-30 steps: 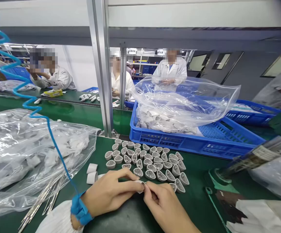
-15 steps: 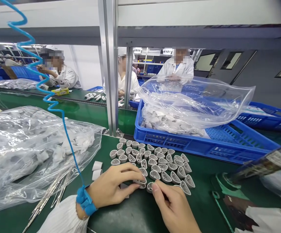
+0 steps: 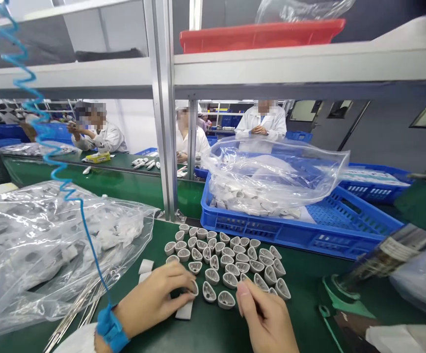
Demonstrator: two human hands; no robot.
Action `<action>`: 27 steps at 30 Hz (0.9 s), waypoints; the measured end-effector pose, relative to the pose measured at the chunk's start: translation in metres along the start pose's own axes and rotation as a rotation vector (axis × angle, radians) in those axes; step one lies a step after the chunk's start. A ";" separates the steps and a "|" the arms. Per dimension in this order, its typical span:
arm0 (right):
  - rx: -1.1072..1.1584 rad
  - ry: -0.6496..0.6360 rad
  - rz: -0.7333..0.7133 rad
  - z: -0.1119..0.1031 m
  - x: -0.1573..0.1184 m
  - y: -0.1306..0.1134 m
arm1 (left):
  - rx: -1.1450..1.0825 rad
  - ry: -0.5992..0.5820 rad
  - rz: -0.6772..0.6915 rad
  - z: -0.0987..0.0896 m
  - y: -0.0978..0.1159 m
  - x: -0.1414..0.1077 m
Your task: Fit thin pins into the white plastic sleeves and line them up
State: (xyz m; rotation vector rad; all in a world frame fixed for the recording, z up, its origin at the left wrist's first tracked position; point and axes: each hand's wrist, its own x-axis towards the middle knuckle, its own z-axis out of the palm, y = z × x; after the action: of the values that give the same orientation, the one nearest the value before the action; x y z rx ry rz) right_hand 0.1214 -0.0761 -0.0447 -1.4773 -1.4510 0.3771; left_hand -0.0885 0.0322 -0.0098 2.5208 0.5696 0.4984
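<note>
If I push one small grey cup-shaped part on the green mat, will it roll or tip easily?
The cup-shaped part probably rocks rather than rolls, since its tapered shell rests on a curved back. Its thin wall suggests it is light, so it may slide into neighbouring parts.

Dozens of grey-white, teardrop-shaped plastic cups [image 3: 227,257] are sitting open side up in a loose cluster on the green bench [image 3: 207,328]. At the cluster's near edge, the left hand's [image 3: 154,299] fingertips are touching one cup [image 3: 194,288], with a flat white strip [image 3: 184,310] lying beneath them. The right hand [image 3: 266,318] is hovering just beside the nearest cups, its fingers drawn together.
</note>
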 end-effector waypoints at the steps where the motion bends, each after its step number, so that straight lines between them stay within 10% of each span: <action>1: 0.002 0.039 -0.009 0.002 0.000 0.000 | -0.007 -0.025 -0.038 0.002 -0.001 -0.001; 27: -0.075 0.164 0.012 0.012 0.010 -0.005 | 0.099 0.086 -0.179 0.020 -0.006 -0.001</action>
State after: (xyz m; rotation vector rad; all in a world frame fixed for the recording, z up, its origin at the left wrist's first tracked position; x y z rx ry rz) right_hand 0.1109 -0.0630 -0.0420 -1.5395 -1.3382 0.2051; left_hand -0.0818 0.0288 -0.0291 2.5185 0.8634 0.5252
